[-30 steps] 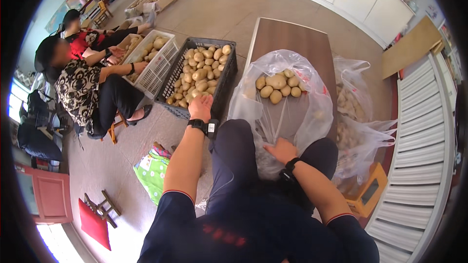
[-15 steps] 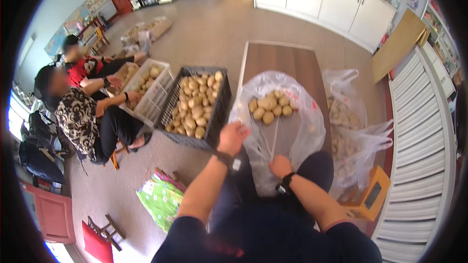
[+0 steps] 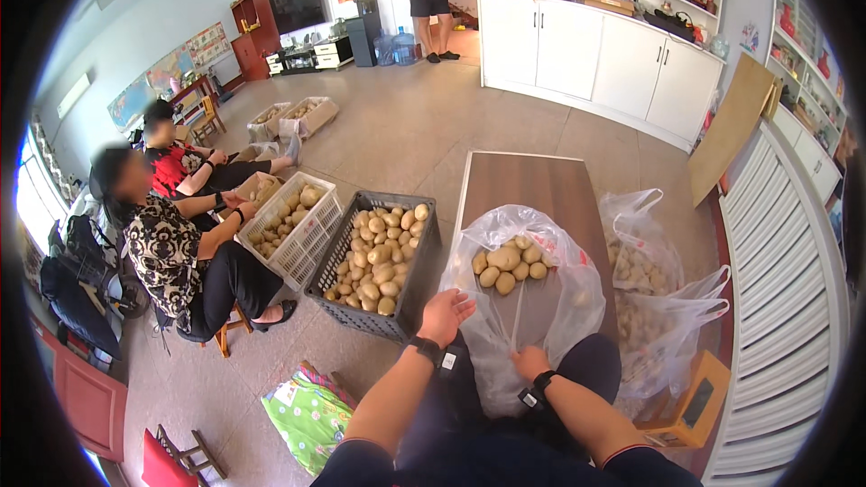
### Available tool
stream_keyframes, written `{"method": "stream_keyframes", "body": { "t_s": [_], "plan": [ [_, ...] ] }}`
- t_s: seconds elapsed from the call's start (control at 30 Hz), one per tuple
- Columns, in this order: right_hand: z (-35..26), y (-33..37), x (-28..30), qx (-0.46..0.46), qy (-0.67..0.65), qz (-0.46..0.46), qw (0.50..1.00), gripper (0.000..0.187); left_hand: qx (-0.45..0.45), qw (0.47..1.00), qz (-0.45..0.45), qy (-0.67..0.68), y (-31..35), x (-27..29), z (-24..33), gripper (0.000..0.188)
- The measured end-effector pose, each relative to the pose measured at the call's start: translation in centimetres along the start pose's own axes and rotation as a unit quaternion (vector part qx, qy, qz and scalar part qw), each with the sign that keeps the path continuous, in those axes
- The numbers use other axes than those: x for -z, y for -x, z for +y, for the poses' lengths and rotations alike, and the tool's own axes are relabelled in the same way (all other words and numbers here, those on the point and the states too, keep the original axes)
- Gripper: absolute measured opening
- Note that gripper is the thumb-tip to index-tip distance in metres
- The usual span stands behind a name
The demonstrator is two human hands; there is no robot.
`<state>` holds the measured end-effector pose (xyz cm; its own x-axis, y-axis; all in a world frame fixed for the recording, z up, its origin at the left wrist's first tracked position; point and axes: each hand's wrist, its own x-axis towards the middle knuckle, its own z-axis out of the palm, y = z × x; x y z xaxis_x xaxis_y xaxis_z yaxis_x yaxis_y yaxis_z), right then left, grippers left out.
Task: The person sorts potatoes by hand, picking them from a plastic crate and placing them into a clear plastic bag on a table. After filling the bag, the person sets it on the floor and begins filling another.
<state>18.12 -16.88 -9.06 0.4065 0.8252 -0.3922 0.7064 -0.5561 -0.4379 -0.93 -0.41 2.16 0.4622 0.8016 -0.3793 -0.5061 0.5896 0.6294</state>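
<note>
Evidently the left hand [image 3: 448, 316] is open, palm turned upward with the fingers loosely extended, at the near-left edge of the clear plastic bag [image 3: 577, 302] and with nothing visible in its grasp; whether it touches the film is hard to tell. The right hand [image 3: 530, 362] is curled closed at the bag's near side and seems to grip a fold of plastic, its fingertips partly hidden. The bag lies wide-mouthed over the near end of the brown table [image 3: 523, 182], its lower part between the person's knees, with a small cluster of potatoes [image 3: 507, 258] toward its far side. The step in hand looks like part-way filling; another load would call for the left hand to reach to the black crate [image 3: 361, 314] just left of the table, heaped with potatoes, while the right steadies the film. Beyond that crate stands a white crate [image 3: 307, 260], also holding potatoes, with two seated people at work beside it. Right of the table sit filled plastic bags [image 3: 645, 257] and a yellow wooden stool [image 3: 704, 397].
</note>
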Motion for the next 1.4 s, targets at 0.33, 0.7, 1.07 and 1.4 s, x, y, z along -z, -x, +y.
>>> {"method": "stream_keyframes", "body": {
  "t_s": [0.33,0.7,1.07,1.4],
  "plan": [
    [-0.4,1.2,0.3,0.001,0.003,0.067,0.998,0.035,-0.007,1.000,-0.016,-0.008,-0.2,0.6,-0.5,0.026],
    [0.7,0.0,-1.0,-0.021,-0.169,0.145,0.975,0.037,-0.005,1.000,-0.019,-0.010,-0.6,0.8,-0.8,0.023],
    [0.7,-0.1,-0.8,0.018,0.003,0.008,1.000,0.043,-0.005,0.999,-0.028,-0.027,-0.5,0.6,-1.0,0.025],
    [2.1,-1.2,-2.0,0.073,0.040,-0.051,0.995,0.041,-0.003,0.999,-0.036,-0.030,-0.5,0.5,-1.0,0.025]
  ]
}}
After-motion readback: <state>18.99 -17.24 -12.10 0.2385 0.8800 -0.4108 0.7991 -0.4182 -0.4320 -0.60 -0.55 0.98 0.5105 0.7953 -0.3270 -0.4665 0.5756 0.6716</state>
